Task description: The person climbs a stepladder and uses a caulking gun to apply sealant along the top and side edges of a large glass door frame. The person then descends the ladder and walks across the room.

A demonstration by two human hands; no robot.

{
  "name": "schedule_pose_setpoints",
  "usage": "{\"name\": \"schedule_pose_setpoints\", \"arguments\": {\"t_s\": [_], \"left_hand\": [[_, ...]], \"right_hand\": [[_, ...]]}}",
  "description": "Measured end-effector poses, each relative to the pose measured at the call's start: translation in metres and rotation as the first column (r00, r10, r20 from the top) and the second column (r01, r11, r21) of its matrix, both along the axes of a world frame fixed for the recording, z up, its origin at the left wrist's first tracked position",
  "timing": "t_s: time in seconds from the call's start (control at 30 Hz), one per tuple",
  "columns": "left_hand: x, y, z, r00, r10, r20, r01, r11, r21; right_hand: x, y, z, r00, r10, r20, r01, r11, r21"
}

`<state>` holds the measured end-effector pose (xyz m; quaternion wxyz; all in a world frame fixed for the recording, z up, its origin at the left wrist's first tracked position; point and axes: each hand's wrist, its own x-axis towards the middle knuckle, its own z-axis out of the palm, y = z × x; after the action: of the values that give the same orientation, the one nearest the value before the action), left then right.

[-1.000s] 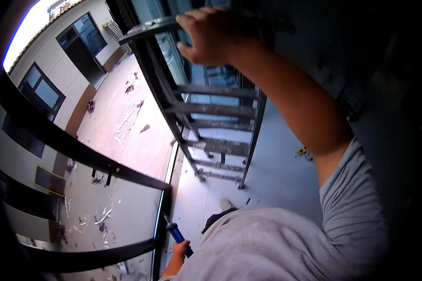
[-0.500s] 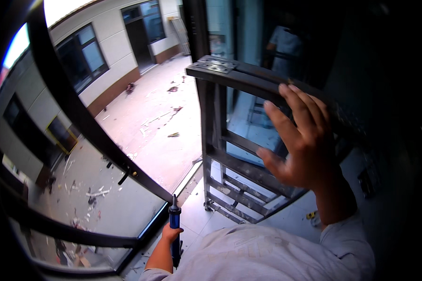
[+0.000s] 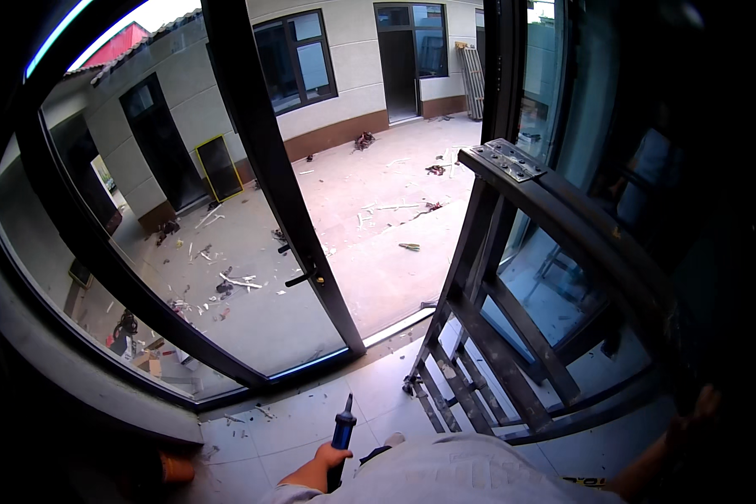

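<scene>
My left hand is closed around a blue caulking gun, its dark pointed nozzle tilted upward. The lower part of the gun is hidden by my hand and shirt. Over on the right, a dark metal stepladder stands with its hinged top near my chest height. My right hand is low in the shadow beside the ladder's right side, with its fingers apart and nothing visible in them. The dim light blurs its outline.
A black-framed glass door stands ajar at the left, with a lever handle. Beyond the threshold lies a courtyard strewn with scraps and debris. An orange bucket-like container sits at the lower left, and glass panels rise behind the ladder.
My view has swung left, so the ladder now appears farther right. My right hand has dropped away from the ladder's top to the lower right. The caulking gun stays in my left hand.
</scene>
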<state>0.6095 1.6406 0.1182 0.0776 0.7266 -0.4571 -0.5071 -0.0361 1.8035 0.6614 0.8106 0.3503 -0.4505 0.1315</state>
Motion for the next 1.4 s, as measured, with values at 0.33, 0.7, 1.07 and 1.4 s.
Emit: {"name": "schedule_pose_setpoints", "arguments": {"t_s": [0.33,0.7,1.07,1.4], "left_hand": [[0.073,0.037,-0.036,0.994,0.097,0.052,-0.108,0.95,0.294],[0.053,-0.045,0.078,0.992,0.097,-0.084,-0.1,0.994,-0.035],[0.047,-0.051,0.036,0.999,-0.035,-0.036,0.037,0.998,0.049],[0.065,-0.024,-0.013,0.998,-0.057,0.002,0.056,0.988,0.143]], "right_hand": [[-0.032,-0.167,-0.176,-0.836,-0.294,0.463,-0.364,-0.334,-0.869],[0.087,-0.171,-0.135,-0.721,0.098,0.686,-0.674,-0.331,-0.66],[0.086,-0.169,-0.142,-0.668,0.286,0.687,-0.736,-0.12,-0.666],[0.087,-0.173,-0.144,-0.68,0.304,0.667,-0.72,-0.106,-0.686]]}}
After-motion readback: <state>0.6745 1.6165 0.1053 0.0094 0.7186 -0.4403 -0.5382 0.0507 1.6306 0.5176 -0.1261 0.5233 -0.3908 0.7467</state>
